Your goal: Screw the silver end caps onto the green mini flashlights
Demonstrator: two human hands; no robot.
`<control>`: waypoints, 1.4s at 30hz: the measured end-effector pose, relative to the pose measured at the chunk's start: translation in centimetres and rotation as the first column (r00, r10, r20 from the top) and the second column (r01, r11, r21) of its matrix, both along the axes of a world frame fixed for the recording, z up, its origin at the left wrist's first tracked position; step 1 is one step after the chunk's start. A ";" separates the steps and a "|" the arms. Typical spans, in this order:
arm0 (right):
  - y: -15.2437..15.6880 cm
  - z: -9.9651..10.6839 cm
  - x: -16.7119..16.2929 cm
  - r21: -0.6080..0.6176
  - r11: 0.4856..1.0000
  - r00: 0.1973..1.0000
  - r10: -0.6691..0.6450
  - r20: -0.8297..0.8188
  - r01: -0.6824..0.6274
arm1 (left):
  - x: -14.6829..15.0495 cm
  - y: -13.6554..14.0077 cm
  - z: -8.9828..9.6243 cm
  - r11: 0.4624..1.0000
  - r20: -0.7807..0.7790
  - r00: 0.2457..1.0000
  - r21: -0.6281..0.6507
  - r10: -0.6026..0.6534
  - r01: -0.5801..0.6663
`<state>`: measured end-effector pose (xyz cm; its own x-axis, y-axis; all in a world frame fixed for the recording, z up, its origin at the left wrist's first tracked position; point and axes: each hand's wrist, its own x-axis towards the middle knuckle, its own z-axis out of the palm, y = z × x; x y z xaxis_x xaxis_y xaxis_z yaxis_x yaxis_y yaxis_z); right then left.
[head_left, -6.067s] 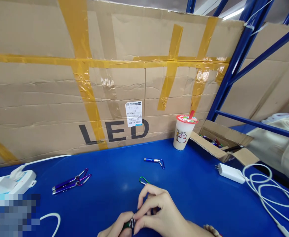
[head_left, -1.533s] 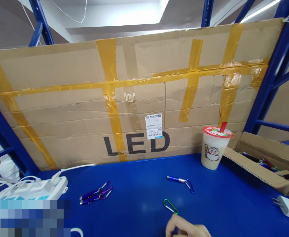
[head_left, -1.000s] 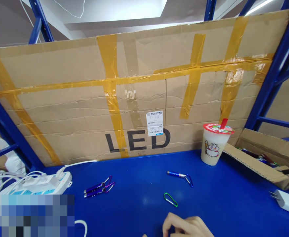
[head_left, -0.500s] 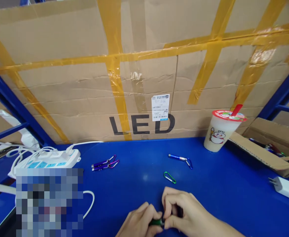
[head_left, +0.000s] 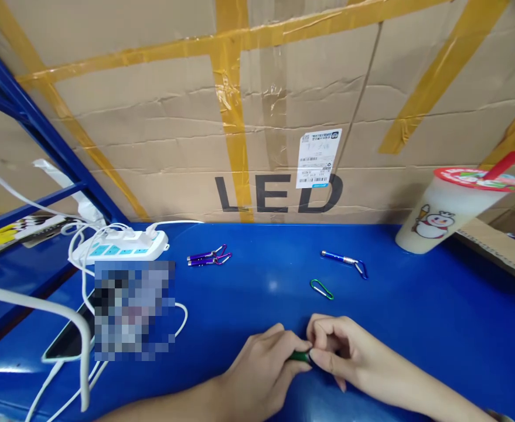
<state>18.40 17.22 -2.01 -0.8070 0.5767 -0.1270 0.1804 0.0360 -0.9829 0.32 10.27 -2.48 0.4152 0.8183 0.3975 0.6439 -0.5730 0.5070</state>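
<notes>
My left hand (head_left: 268,366) is closed around a small green keychain flashlight (head_left: 300,356), of which only a short piece of barrel shows. At its right end my right hand (head_left: 343,351) pinches with thumb and fingertips, and what lies under them is mostly hidden. Just beyond the hands, a loose green carabiner (head_left: 322,289) rests on the blue table (head_left: 248,299). Farther back lies a blue keychain flashlight (head_left: 338,257) with a blue carabiner (head_left: 362,269) on its end. Two purple keychain flashlights (head_left: 202,261) with carabiners lie side by side to the left.
A drink cup (head_left: 437,217) with a red straw stands at the back right, beside an open cardboard box (head_left: 498,246). At left are a white power strip (head_left: 125,246) with cables and a phone (head_left: 70,340), partly under a blurred patch. A large taped carton (head_left: 173,158) forms the back.
The view has shifted, with the table's things appearing higher and the cup farther right. Both hands still hold the green flashlight, and more of my left forearm shows.
</notes>
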 end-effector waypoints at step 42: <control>0.6 -0.7 0.2 0.677 0.697 0.970 -0.216 -0.116 0.236 | -0.3 1.0 -0.1 0.994 -0.018 0.999 -0.103 -0.035 0.032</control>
<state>18.62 17.85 -2.75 -0.6379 0.6631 0.3916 0.2479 0.6582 -0.7108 0.03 11.23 -2.62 0.4501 0.8399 0.3033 0.6359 -0.5399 0.5514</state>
